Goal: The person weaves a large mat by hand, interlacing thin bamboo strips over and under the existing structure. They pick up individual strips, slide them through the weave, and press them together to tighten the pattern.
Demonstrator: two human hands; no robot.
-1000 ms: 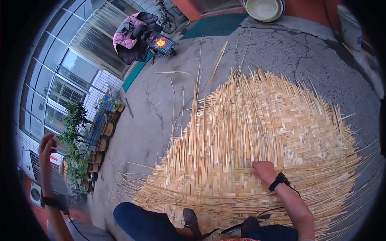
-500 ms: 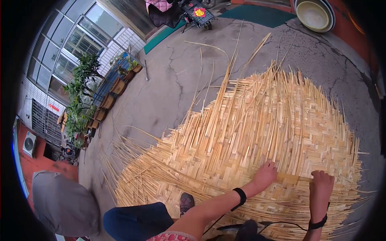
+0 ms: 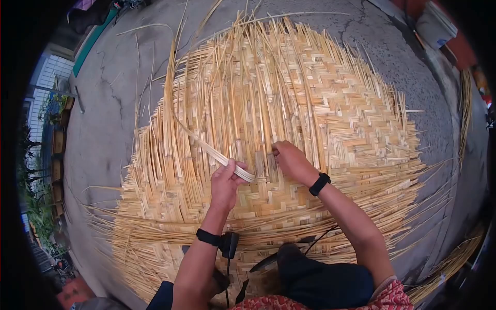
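A large woven reed mat (image 3: 341, 113) lies beneath my hands, with a herringbone weave and loose ends sticking out around its edges. My left hand (image 3: 225, 183) is closed on a pale flat reed strip (image 3: 209, 150), pinched between thumb and fingers. The strip bends away toward the mat's upper left side, and its near end sticks out just past my fingers. To the right, my right hand (image 3: 293, 163) is low over the weave, fingers curled down against the strips. What those fingertips grip, if anything, is hidden.
Below my hands, a dark curved tool (image 3: 263, 262) shows beside my shoe and knee. Potted plants (image 3: 39, 206) line the left side of the cracked concrete ground (image 3: 93, 139). Loose reeds (image 3: 465, 108) lie at the right, near a pale container (image 3: 435, 26).
My view has swung right and down over the mat. My left hand now holds a reed strip lifted off the weave. Both hands were farther apart, at a flat strip across the mat.
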